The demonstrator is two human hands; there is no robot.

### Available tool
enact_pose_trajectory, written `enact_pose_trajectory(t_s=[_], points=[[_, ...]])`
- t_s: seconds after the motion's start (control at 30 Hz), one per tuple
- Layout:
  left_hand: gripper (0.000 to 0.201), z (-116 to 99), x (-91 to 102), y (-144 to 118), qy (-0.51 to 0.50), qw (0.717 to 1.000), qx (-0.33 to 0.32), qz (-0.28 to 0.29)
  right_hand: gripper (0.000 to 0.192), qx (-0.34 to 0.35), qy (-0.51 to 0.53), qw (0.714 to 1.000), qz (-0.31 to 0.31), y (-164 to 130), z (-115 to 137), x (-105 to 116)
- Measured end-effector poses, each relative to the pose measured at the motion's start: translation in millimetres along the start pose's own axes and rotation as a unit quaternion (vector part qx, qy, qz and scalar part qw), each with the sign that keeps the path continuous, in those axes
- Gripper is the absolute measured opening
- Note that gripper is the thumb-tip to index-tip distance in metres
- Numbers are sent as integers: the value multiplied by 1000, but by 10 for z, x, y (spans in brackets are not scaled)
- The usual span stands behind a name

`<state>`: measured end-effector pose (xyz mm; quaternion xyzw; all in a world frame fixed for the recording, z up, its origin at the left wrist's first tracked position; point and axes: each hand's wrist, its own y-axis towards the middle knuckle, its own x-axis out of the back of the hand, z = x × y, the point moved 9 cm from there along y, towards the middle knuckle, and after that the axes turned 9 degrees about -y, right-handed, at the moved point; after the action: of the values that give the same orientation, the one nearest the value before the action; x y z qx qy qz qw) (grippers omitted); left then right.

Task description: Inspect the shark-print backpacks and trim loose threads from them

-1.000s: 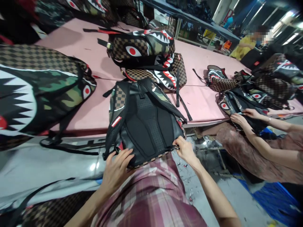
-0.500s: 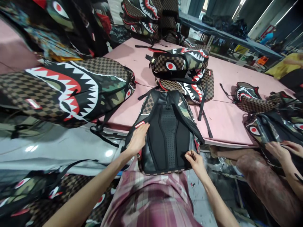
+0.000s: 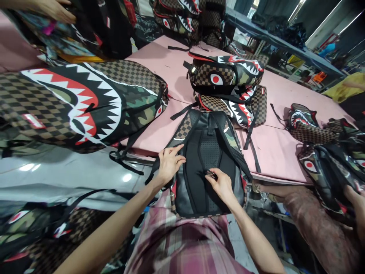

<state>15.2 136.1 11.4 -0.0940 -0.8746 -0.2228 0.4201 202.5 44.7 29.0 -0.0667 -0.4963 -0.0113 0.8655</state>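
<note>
A backpack [image 3: 209, 152] lies face down at the pink table's near edge, its black padded back panel and shoulder straps up, with brown checker and camouflage sides. My left hand [image 3: 169, 164] rests flat with spread fingers on its left shoulder strap. My right hand [image 3: 220, 183] sits on the middle of the back panel, fingertips pinched on a small dark item that I cannot identify.
Shark-mouth backpacks lie about: a big one [image 3: 85, 102] at left, two stacked [image 3: 228, 82] behind mine, more [image 3: 308, 125] at right. Another person's hand [image 3: 355, 201] works at the right edge, someone else's hand [image 3: 51, 9] at top left. The pink table [image 3: 273, 148] shows between bags.
My right hand moved from the backpack's lower right edge up to the middle of the back panel. My left hand stayed on the left strap. My view shifted slightly left.
</note>
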Motion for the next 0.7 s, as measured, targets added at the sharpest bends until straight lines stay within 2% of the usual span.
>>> enact_pose_trajectory(t_s=[0.1, 0.23, 0.33, 0.5, 0.7], points=[[16, -41, 35, -18, -14, 1000, -1, 4, 36, 50, -105, 993, -17, 236, 340, -80], [17, -39, 84, -40, -40, 999, 0, -10, 21, 126, -265, 956, -20, 455, 728, -226], [15, -29, 88, -37, -47, 999, 5, -15, 19, 164, -343, 925, -6, 530, 919, -343], [13, -19, 118, -35, -49, 998, 14, -30, 22, 184, -405, 895, 18, 545, 1046, -436], [15, -46, 65, -34, -58, 997, 30, -33, 23, 203, -400, 893, 20, 574, 1090, -461]])
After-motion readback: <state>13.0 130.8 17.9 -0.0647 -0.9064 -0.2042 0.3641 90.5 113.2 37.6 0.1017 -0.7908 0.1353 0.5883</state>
